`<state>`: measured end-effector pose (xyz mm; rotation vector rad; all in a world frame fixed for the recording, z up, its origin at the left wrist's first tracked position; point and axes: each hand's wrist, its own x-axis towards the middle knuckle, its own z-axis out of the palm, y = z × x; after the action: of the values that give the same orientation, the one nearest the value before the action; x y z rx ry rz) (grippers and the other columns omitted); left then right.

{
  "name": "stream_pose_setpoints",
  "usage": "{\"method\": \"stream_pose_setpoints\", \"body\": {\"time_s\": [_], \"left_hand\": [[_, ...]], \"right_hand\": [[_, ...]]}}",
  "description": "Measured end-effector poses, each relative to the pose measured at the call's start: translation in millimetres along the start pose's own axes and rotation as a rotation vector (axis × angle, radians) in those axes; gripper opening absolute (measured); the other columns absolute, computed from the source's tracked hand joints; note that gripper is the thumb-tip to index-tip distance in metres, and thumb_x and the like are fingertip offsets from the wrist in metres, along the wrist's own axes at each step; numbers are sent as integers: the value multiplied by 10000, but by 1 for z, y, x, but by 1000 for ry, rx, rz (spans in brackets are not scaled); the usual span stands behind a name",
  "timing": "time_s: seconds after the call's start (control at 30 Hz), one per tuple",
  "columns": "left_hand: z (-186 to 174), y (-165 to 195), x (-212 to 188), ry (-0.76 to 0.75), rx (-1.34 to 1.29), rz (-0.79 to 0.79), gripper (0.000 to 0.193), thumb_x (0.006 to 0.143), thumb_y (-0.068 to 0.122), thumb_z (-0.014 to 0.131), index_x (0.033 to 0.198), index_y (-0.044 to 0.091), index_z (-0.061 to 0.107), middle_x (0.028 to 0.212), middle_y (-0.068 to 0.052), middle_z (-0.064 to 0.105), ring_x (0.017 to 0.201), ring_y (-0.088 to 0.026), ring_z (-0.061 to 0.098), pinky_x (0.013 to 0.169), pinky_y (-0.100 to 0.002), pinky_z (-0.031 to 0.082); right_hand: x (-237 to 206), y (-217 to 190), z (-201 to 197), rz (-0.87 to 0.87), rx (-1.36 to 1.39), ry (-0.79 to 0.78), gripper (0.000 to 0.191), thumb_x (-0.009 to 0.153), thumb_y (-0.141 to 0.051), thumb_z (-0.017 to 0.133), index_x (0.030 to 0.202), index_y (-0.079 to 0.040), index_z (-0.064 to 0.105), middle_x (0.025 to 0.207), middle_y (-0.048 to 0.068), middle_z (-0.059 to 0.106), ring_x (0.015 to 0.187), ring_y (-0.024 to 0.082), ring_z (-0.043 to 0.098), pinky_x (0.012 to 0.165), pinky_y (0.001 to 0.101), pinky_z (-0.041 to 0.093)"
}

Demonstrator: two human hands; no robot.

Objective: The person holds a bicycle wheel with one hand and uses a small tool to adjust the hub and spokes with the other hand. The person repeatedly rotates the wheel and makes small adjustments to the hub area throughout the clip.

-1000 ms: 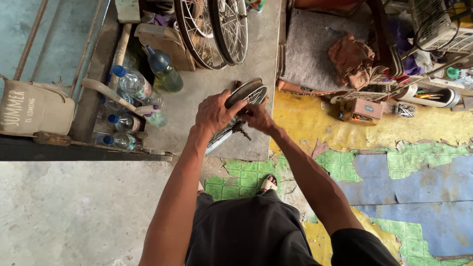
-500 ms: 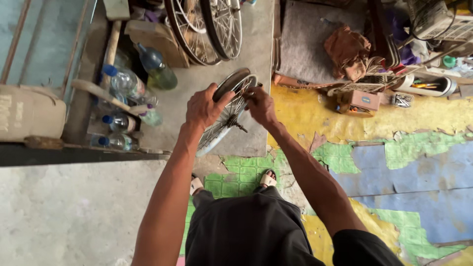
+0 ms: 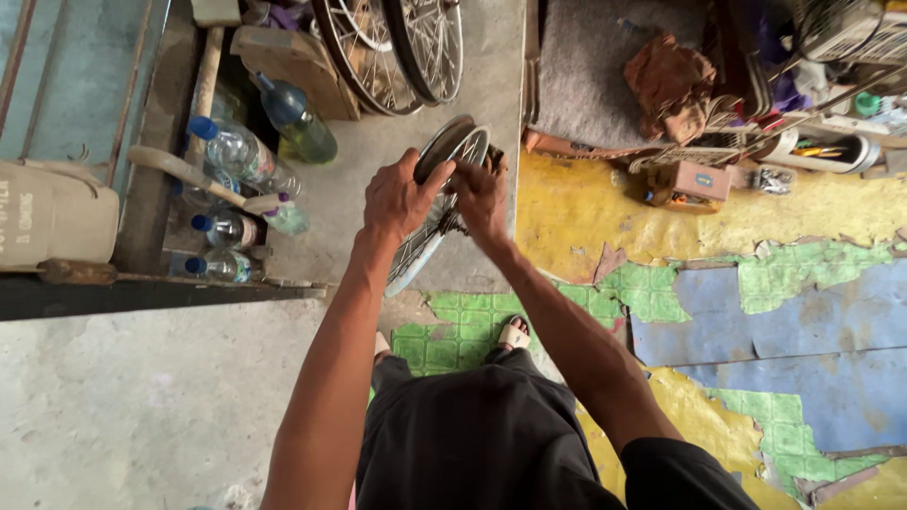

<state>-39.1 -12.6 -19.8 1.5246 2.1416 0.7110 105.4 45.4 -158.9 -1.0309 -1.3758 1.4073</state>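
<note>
Hands [image 3: 444,194] shifted, gripping wheel rim [image 3: 444,161].

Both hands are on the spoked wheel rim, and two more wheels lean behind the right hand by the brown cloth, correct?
Not quite. Both the left hand and right hand are on the spoked wheel rim, but the head view shows the two wheels straight ahead, left of the brown cloth.

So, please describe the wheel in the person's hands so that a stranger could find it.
Start at the bare concrete strip in the middle. The small spoked wheel sits there, gripped by the left hand and right hand. Unlike the two larger wheels beyond, it is held.
</note>
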Motion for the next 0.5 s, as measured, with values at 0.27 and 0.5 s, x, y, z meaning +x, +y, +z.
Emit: {"method": "stream_pose_setpoints", "body": {"time_s": [0.27,0.5], "left_hand": [[-9,-7,2,-18,-2,36,663,932,690,579,995,32,623,873,-228,746,892,-435,718,831,-518,547],[-2,-2,2,-44,-17,56,644,889,675,610,1048,51,627,846,-185,746,836,-382,741,775,-483,568]], "right_hand": [[9,1,-37,-312,-568,-119,293,998,35,512,1102,-46,774,960,148,778,655,193,725,494,318,555],[52,-42,-59,-880,-704,-145,375,860,114,636,1198,-31,711,1179,176,707,1058,341,705,859,407,615]]}}
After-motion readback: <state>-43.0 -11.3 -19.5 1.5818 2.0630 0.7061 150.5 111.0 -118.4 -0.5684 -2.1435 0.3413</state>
